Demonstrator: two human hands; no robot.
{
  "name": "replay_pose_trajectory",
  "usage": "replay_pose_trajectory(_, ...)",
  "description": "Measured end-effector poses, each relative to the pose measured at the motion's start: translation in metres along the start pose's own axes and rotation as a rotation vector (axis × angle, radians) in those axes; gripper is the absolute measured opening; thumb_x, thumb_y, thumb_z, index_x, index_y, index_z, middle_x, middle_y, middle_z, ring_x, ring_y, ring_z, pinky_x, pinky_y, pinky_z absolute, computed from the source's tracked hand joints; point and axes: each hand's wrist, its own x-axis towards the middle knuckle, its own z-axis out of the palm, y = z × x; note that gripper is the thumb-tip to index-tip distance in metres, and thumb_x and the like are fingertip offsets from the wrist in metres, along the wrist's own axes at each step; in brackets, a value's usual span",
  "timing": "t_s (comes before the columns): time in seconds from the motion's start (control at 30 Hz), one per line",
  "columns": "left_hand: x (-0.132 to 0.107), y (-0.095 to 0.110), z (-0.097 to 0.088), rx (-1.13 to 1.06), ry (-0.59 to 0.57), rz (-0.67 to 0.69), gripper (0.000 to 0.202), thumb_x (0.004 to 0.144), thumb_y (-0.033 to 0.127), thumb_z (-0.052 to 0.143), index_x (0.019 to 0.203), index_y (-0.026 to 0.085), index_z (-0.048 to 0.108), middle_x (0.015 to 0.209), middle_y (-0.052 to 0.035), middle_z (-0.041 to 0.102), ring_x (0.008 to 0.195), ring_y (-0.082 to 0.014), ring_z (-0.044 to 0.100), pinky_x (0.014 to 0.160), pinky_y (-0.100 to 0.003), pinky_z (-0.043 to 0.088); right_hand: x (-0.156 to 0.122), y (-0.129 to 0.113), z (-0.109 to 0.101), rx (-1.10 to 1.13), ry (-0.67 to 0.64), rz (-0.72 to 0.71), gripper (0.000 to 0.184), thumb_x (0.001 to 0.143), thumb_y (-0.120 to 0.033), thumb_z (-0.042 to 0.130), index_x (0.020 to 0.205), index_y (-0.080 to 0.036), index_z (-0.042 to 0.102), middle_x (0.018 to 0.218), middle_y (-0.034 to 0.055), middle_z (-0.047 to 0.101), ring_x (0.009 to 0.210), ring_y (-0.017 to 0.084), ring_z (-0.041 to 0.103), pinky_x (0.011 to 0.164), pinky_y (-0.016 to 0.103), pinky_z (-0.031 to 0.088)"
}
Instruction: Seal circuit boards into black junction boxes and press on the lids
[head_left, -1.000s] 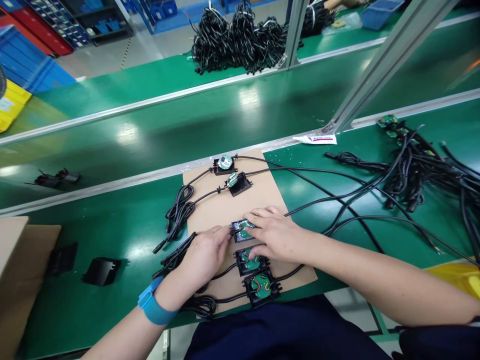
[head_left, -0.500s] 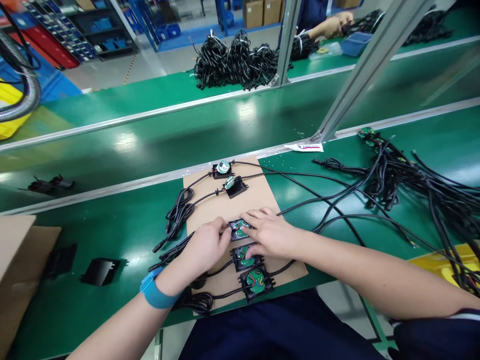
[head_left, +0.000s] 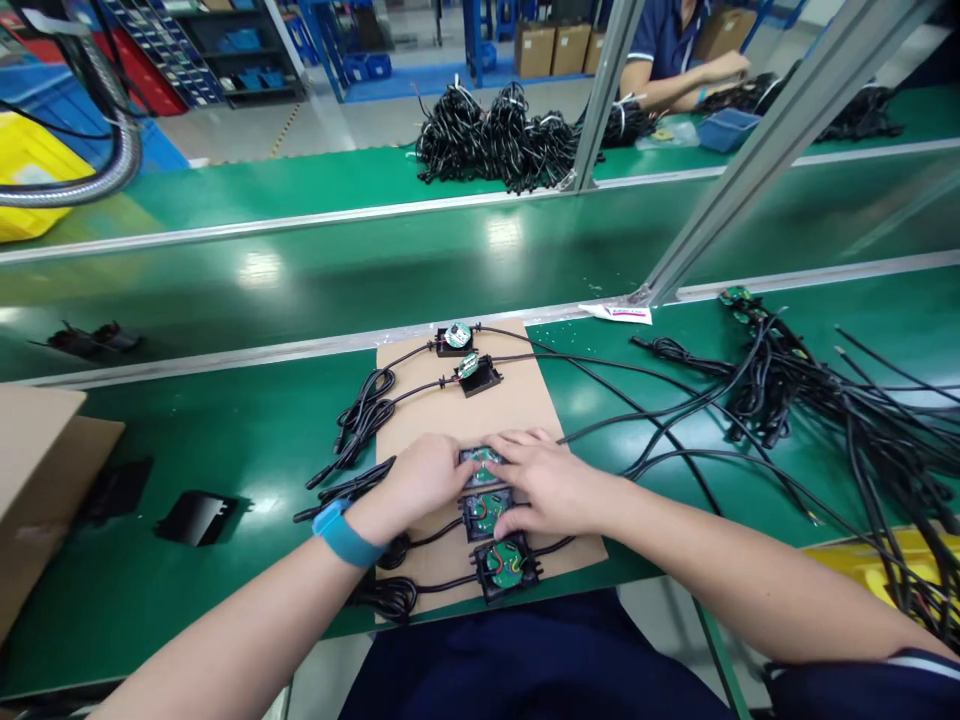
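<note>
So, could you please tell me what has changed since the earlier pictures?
The left hand has moved rightward, its thumb now reaching over the board it was beside. The right hand stays at that same board. The view has shifted, showing more of the co-worker. The far boards and tube lie as before.

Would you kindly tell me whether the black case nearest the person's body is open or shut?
Open: the black case has no lid, and its green board shows.
</note>
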Motion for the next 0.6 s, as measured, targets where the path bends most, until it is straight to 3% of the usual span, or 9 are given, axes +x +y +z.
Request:
replay_pose_trajectory(0.07, -0.013, 0.002, 0.002, 0.017, 0.035, 0.024, 0.035, 0.093, 0.046, 0.058, 0.071, 0.019, 0.064, 0.071, -0.0092, 0.069, 0.067, -0.0243, 0.065, 0.063, -0.033, 0.044, -0.005, -0.003, -0.003, 0.07, -0.003, -0.014, 0.088, 0.081, -0.075, 0.064, 0.144, -0.015, 0.057, 0.152, 0.0221, 0.048, 0.14, 0.035, 0.042, 0.112, 0.053, 0.036)
replay_pose_trajectory(0.13, -0.02, 0.0, 0.0, 0.012, 0.153, 0.052, 0.035, 0.097, 0.047, 0.054, 0.08, 0.019, 0.065, 0.08, -0.0104, 0.071, 0.074, -0.025, 0.066, 0.069, -0.034, 0.048, -0.006, 0.003, -0.01, 0.139, 0.049, -0.024, 0.08, 0.084, -0.071, 0.065, 0.144, -0.018, 0.057, 0.148, 0.0196, 0.053, 0.137, 0.032, 0.046, 0.111, 0.05, 0.038)
replay_pose_trajectory(0.23, -0.005, -0.015, -0.015, 0.029, 0.491, 0.144, 0.03, 0.1, 0.042, 0.051, 0.103, 0.016, 0.065, 0.104, -0.0156, 0.07, 0.102, -0.0277, 0.066, 0.092, -0.04, 0.051, 0.013, 0.028, -0.026, 0.121, 0.278, 0.032, 0.045, 0.099, -0.041, 0.059, 0.136, -0.016, 0.062, 0.137, 0.0155, 0.063, 0.128, 0.028, 0.054, 0.109, 0.047, 0.04)
replay_pose_trajectory(0.3, 0.02, -0.028, -0.029, 0.048, 0.609, 0.2, 0.031, 0.096, 0.038, 0.06, 0.118, 0.015, 0.061, 0.121, -0.018, 0.066, 0.12, -0.0305, 0.059, 0.106, -0.044, 0.046, 0.038, 0.052, -0.037, 0.027, 0.405, 0.132, 0.036, 0.096, -0.019, 0.053, 0.13, -0.013, 0.064, 0.131, 0.0155, 0.066, 0.123, 0.028, 0.055, 0.106, 0.048, 0.04)
replay_pose_trajectory(0.37, 0.047, -0.04, -0.039, 0.03, 0.569, 0.216, 0.041, 0.089, 0.033, 0.071, 0.123, 0.015, 0.057, 0.127, -0.0177, 0.064, 0.124, -0.0318, 0.058, 0.106, -0.046, 0.046, 0.065, 0.075, -0.045, -0.042, 0.401, 0.236, 0.037, 0.089, -0.008, 0.053, 0.124, -0.012, 0.066, 0.127, 0.0161, 0.068, 0.12, 0.029, 0.055, 0.101, 0.047, 0.042)
replay_pose_trajectory(0.43, 0.066, -0.048, -0.044, -0.033, 0.484, 0.203, 0.039, 0.086, 0.03, 0.074, 0.119, 0.016, 0.058, 0.119, -0.0147, 0.068, 0.113, -0.0292, 0.064, 0.097, -0.042, 0.051, 0.087, 0.092, -0.047, -0.052, 0.323, 0.297, 0.033, 0.087, -0.006, 0.055, 0.116, -0.013, 0.069, 0.119, 0.0148, 0.07, 0.114, 0.029, 0.058, 0.096, 0.044, 0.043)
replay_pose_trajectory(0.53, 0.071, -0.052, -0.043, -0.152, 0.435, 0.212, 0.017, 0.094, 0.029, 0.064, 0.106, 0.017, 0.062, 0.098, -0.0081, 0.073, 0.086, -0.021, 0.068, 0.079, -0.033, 0.052, 0.098, 0.102, -0.043, -0.014, 0.252, 0.294, 0.019, 0.089, -0.009, 0.057, 0.1, -0.015, 0.072, 0.103, 0.0106, 0.074, 0.102, 0.024, 0.063, 0.091, 0.037, 0.045)
replay_pose_trajectory(0.6, 0.065, -0.051, -0.042, -0.226, 0.447, 0.245, 0.014, 0.097, 0.03, 0.059, 0.102, 0.018, 0.064, 0.091, -0.0055, 0.073, 0.076, -0.0179, 0.066, 0.072, -0.031, 0.05, 0.091, 0.099, -0.037, 0.024, 0.271, 0.248, 0.016, 0.091, -0.011, 0.058, 0.097, -0.015, 0.072, 0.098, 0.0089, 0.073, 0.095, 0.021, 0.064, 0.087, 0.034, 0.046)
